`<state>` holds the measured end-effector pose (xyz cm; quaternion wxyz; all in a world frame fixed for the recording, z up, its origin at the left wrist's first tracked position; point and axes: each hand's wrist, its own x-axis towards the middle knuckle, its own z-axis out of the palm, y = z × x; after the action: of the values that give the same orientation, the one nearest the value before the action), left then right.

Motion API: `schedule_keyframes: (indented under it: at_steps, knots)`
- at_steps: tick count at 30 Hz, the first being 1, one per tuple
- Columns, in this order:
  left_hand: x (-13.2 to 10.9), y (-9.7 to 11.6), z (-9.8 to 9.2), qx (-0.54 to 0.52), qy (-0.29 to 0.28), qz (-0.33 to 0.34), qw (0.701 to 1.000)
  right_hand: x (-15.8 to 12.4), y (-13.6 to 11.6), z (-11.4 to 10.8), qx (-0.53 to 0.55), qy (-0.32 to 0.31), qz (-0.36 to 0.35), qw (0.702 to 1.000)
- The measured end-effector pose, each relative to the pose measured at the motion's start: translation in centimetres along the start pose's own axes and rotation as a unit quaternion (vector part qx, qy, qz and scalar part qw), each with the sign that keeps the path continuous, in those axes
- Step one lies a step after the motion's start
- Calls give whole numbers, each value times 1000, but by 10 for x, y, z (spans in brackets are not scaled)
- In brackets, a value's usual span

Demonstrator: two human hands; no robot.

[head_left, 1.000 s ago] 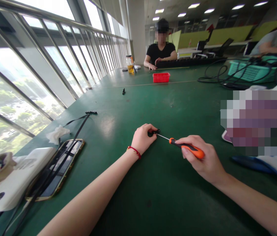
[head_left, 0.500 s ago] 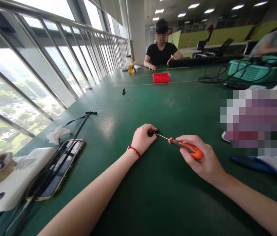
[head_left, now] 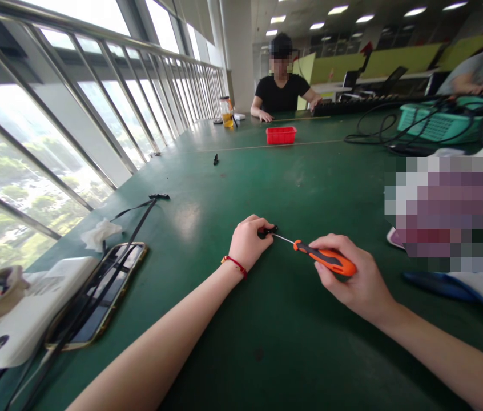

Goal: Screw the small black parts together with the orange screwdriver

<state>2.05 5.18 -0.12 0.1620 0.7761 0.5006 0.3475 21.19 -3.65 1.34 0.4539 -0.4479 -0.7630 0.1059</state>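
Near the middle of the green table (head_left: 233, 354), my left hand (head_left: 250, 242) pinches a small black part (head_left: 271, 230) between thumb and fingers. Most of that part is hidden by the hand, so its exact kind does not show. My right hand (head_left: 355, 277) is closed around the orange-and-black handle of a screwdriver (head_left: 329, 258). The thin metal shaft points left, and its tip meets the black part at my left fingertips. Farther off on the table lies another small black piece (head_left: 216, 160).
A red tray (head_left: 281, 136) and a bottle of yellow liquid (head_left: 226, 113) stand farther back. Left lie a phone (head_left: 113, 297), black straps (head_left: 139, 220) and a white box (head_left: 36, 314). A teal basket (head_left: 430, 123) with cables sits right. A co-worker (head_left: 282, 85) sits opposite.
My right hand and the screwdriver handle have shifted very slightly; the tip stays at the black part. The co-worker's hand opposite has moved right along the table's far side.
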Motion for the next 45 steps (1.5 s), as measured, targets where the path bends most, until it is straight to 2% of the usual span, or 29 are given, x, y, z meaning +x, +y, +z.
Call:
schedule_keyframes:
  at_steps: [8, 14, 16, 20, 23, 30, 32, 35, 38, 42, 45]
  knots:
    - [1, 0, -1, -2, -5, 1, 1000, 1, 3, 1, 10, -19, 31, 999]
    - [0, 2, -1, -5, -7, -5, 1000, 0, 0, 1, -6, 15, -9, 1000]
    - [0, 3, -1, -5, -9, -4, 1000, 0, 0, 1, -10, 10, -20, 1000]
    - [0, 4, -1, -4, -11, -2, 1000, 1, -1, 1, 1, -10, 30, 999]
    - [0, 4, -1, -4, -12, -3, 1000, 1, -1, 1, 11, 3, 60, 998]
    - [-1, 4, -2, 41, -12, -3, 999, -2, 1, 0, 23, -19, 19, 999]
    - [0, 3, -3, 63, 2, -18, 998, -3, 1, 1, 37, -10, 21, 999]
    - [1, 1, -3, 54, 25, -39, 997, -1, 3, 0, 68, 37, 7, 997]
    - [2, 3, -3, 3, 39, -5, 999, 4, 9, 1, 44, 59, 26, 997]
    - [-1, 11, -4, -69, -7, 74, 995, 9, 21, 8, -3, 3, 103, 995]
    - [-3, 16, -4, -98, -31, 99, 990, 13, 28, 17, -39, -25, 110, 993]
